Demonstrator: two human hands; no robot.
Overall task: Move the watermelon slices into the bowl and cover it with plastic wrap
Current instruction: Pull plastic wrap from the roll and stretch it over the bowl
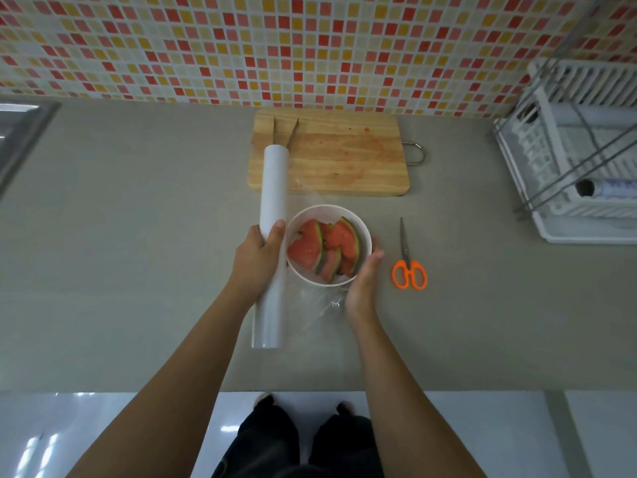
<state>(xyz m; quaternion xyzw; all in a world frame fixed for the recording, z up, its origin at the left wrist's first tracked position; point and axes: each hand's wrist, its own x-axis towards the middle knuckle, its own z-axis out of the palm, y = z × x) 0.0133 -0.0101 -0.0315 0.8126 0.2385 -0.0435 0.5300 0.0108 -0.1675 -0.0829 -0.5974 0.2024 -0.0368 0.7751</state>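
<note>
Head view: watermelon slices (324, 248) already in white bowl (366, 232), mid surface (138, 236). Left hand (256, 258) clamped on plastic wrap roll (272, 236), just left of bowl. Right hand (363, 281) flat, fingers apart, against bowl's right wall. Loose film (327, 307) near side: thin, clingy, tears easily; take hold at free edge, pull taut. Scissors (409, 263) right.

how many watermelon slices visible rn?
About 4, all in the white bowl: one at left, one at back right, two smaller at front. Overlapping; more may be hidden.
</note>
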